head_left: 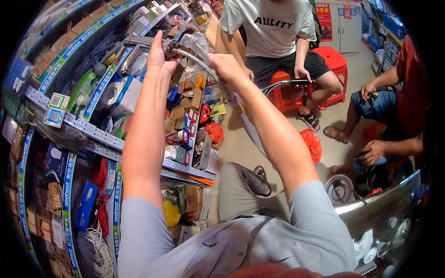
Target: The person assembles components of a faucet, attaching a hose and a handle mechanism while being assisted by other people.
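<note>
My left hand is raised over the shelves, with a chrome tap-like fitting held at its palm. A chrome pipe reaches out to the left behind my fingers. From the fitting a grey flexible hose curves right to my right hand, whose fingers are closed round it. Beyond my right forearm, silvery hoses run to a black-handled piece beside the hand of a seated person. My forearm hides whether these hoses join the one I grip.
Packed shelves of boxes and fittings fill the left side. Ahead, a person in a white shirt sits on a red stool. Another sits at right. A red bag lies on the floor; a dark glossy counter stands lower right.
</note>
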A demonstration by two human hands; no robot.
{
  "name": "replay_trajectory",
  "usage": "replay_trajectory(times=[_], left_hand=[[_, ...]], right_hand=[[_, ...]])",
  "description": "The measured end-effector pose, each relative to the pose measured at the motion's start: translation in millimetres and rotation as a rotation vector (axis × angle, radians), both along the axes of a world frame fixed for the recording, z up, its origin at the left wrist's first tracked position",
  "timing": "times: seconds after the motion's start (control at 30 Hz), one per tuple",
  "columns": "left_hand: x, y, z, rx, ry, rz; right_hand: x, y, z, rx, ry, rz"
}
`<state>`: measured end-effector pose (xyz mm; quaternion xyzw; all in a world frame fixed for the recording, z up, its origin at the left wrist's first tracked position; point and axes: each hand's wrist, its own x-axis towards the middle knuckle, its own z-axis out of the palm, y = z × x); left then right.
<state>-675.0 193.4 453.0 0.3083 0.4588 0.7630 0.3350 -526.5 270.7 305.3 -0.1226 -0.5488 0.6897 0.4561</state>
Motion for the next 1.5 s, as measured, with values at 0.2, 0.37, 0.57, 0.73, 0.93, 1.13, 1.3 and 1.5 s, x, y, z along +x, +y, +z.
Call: replay_trajectory(times=[0.2,0.37,0.57,0.73,0.93,1.13,1.3,1.5], left_hand=[[15,4,-4,0.013,-0.025,0.027],[27,0,-3,0.073,0.012,0.103],[11,13,-16,0.095,0.049,-0.030],[-31,37,-29,0.101,0.063,-0.491],[-79,36,-28,-0.005,0.011,-0.127],[-70,52,-41,0.008,0.029,-0.221],[-28,39,-40,0.039,0.052,-0.280],[24,28,-44,0.098,0.104,-0.340]], right_hand=[[17,-28,5,0.537,-0.014,-0.694],[24,-30,19,0.720,-0.176,-0.632],[27,-9,20,0.159,-0.089,0.168],[51,-9,24,0.623,-0.206,-0.472],[29,-3,31,0.443,-0.157,-0.426],[17,23,5,0.117,-0.094,0.238],[26,23,8,0.406,-0.094,-0.283],[54,26,-9,-0.094,-0.009,0.126]])
